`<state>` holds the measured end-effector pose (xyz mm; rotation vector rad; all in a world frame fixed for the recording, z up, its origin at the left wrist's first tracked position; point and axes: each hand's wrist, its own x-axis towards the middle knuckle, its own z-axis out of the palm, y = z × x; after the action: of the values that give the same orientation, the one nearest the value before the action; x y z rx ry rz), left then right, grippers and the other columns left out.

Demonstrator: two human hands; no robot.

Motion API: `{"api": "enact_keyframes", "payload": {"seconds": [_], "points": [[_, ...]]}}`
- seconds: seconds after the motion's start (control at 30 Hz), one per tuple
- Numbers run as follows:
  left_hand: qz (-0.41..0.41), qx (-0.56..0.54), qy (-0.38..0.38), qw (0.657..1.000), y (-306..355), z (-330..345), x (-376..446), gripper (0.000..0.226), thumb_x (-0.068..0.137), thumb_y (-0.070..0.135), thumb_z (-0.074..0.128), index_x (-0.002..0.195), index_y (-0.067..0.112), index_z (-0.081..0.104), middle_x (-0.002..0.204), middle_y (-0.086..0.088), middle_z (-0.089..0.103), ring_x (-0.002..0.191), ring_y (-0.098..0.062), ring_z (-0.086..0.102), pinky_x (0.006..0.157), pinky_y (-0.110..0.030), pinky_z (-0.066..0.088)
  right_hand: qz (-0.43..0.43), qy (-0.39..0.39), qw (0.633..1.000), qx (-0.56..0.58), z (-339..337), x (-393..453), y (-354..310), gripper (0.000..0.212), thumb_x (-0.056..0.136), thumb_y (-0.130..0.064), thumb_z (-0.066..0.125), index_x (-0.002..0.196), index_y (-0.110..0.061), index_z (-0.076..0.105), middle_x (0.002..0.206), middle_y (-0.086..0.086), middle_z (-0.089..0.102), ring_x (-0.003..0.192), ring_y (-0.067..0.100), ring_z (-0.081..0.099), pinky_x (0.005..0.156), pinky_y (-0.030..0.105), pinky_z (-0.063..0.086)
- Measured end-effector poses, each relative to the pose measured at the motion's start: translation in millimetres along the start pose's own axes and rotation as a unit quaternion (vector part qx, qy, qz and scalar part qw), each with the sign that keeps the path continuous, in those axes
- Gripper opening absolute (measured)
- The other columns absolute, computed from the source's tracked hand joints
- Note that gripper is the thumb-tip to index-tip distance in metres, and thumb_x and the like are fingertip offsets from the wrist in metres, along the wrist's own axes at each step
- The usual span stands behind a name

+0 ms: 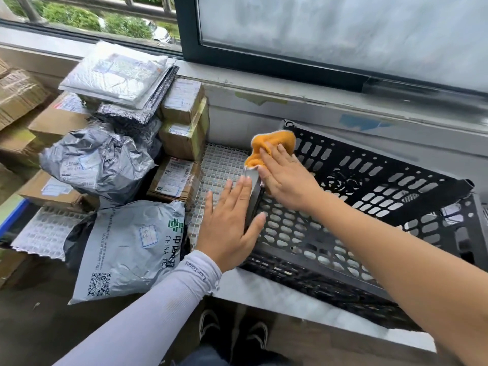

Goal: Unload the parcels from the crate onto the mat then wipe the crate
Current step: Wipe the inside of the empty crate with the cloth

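A black perforated plastic crate (369, 186) with nothing inside it stands on a ledge under the window. My right hand (287, 178) presses an orange cloth (274, 147) flat against the inner face of the crate's left wall. My left hand (228, 225) lies with straight fingers on the outer face of that same wall. Parcels are piled to the left on a white grid mat (224, 162): a grey China Post bag (132, 249), a crumpled silver bag (97, 162), cardboard boxes (182, 120) and white mailers (116, 75).
The window frame (264, 62) and sill (343, 101) run close behind the crate. More brown cartons (18, 96) are stacked at the far left. The ledge's front edge (290, 299) is below the crate, with my shoes (232, 331) on the floor under it.
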<state>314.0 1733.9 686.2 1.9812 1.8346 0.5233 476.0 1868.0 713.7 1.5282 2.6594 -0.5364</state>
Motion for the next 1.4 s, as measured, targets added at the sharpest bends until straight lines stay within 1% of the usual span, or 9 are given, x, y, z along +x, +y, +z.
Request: {"api": "enact_keyframes", "payload": {"seconds": [0.13, 0.3, 0.43, 0.57, 0.67, 0.83, 0.93, 1.2, 1.4], "points": [[0.014, 0.094, -0.044, 0.995, 6.8, -6.9, 12.3, 0.085, 0.095, 0.071, 0.013, 0.164, 0.029, -0.014, 0.171, 0.010, -0.018, 0.158, -0.016, -0.017, 0.126, -0.052, -0.014, -0.004, 0.014, 0.999, -0.038, 5.6, -8.0, -1.8, 0.066, 0.107, -0.057, 0.010, 0.165, -0.029, -0.002, 0.171, -0.010, -0.012, 0.158, 0.014, -0.014, 0.129, 0.044, -0.004], [0.034, 0.108, -0.078, 0.991, 7.6, -11.4, 12.1, 0.083, 0.101, 0.065, 0.023, 0.163, 0.028, -0.016, 0.172, 0.010, -0.014, 0.157, -0.014, -0.019, 0.126, -0.053, -0.014, 0.105, 0.066, 0.990, -0.064, -7.8, 37.9, 5.5, 0.068, 0.107, -0.058, 0.007, 0.166, -0.023, 0.001, 0.173, -0.004, -0.008, 0.159, 0.020, -0.012, 0.127, 0.049, -0.009], [0.028, 0.114, -0.084, 0.990, 6.2, -10.3, 9.1, 0.080, 0.098, 0.061, 0.018, 0.162, 0.030, -0.019, 0.171, 0.012, -0.018, 0.155, -0.014, -0.025, 0.125, -0.054, -0.014, 0.162, 0.094, 0.977, -0.099, -21.1, 63.4, 19.4, 0.068, 0.107, -0.056, 0.005, 0.165, -0.021, 0.000, 0.173, -0.002, -0.009, 0.159, 0.024, -0.013, 0.126, 0.051, -0.014], [0.026, 0.101, -0.086, 0.991, 6.5, -9.6, 10.6, 0.080, 0.095, 0.061, 0.012, 0.161, 0.031, -0.020, 0.170, 0.013, -0.019, 0.155, -0.013, -0.025, 0.124, -0.054, -0.015, 0.237, 0.104, 0.959, -0.116, -25.4, 71.7, 36.4, 0.068, 0.107, -0.053, 0.004, 0.166, -0.019, 0.000, 0.173, 0.001, -0.009, 0.159, 0.026, -0.011, 0.125, 0.054, -0.012], [0.032, 0.088, -0.085, 0.992, 5.5, -9.6, 10.8, 0.080, 0.099, 0.061, 0.020, 0.162, 0.030, -0.019, 0.170, 0.013, -0.018, 0.155, -0.012, -0.026, 0.124, -0.053, -0.018, 0.300, 0.095, 0.943, -0.104, -28.1, 66.3, 57.4, 0.066, 0.108, -0.050, 0.006, 0.165, -0.019, -0.005, 0.173, 0.002, -0.012, 0.159, 0.029, -0.011, 0.126, 0.057, -0.008], [0.040, 0.069, -0.109, 0.991, 5.1, -15.5, 12.9, 0.091, 0.097, 0.073, 0.026, 0.161, 0.031, -0.023, 0.167, 0.014, -0.027, 0.153, -0.012, -0.031, 0.124, -0.053, -0.018, 0.208, 0.095, 0.970, -0.081, -22.9, 73.5, 57.0, 0.065, 0.110, -0.047, 0.018, 0.166, -0.019, -0.001, 0.174, 0.002, -0.004, 0.160, 0.025, -0.005, 0.127, 0.055, -0.005], [0.038, 0.062, -0.127, 0.989, 9.7, -21.1, 27.5, 0.095, 0.094, 0.079, 0.026, 0.162, 0.031, -0.021, 0.167, 0.015, -0.028, 0.153, -0.013, -0.031, 0.124, -0.054, -0.017, 0.205, 0.095, 0.971, -0.077, -21.0, 75.3, 56.0, 0.066, 0.110, -0.044, 0.023, 0.166, -0.019, -0.001, 0.173, 0.007, 0.005, 0.160, 0.027, -0.001, 0.127, 0.057, -0.004], [0.022, 0.116, -0.097, 0.988, 46.8, -0.7, 115.4, 0.080, 0.105, 0.059, 0.028, 0.165, 0.020, -0.009, 0.173, 0.003, -0.013, 0.159, -0.022, -0.014, 0.126, -0.057, -0.008, 0.207, 0.085, 0.969, -0.107, -18.3, 59.8, 68.8, 0.072, 0.108, -0.052, 0.022, 0.165, -0.017, -0.008, 0.173, 0.012, 0.003, 0.160, 0.028, -0.001, 0.128, 0.052, -0.002], [0.008, 0.181, -0.069, 0.981, 54.1, 16.4, 127.8, 0.083, 0.104, 0.059, 0.028, 0.165, 0.016, -0.009, 0.173, -0.002, -0.014, 0.159, -0.026, -0.012, 0.128, -0.052, -0.004, 0.209, 0.090, 0.968, -0.108, -20.2, 37.7, 96.5, 0.071, 0.109, -0.051, 0.020, 0.165, -0.016, -0.007, 0.173, 0.012, 0.002, 0.160, 0.029, -0.002, 0.128, 0.051, -0.002]]}}
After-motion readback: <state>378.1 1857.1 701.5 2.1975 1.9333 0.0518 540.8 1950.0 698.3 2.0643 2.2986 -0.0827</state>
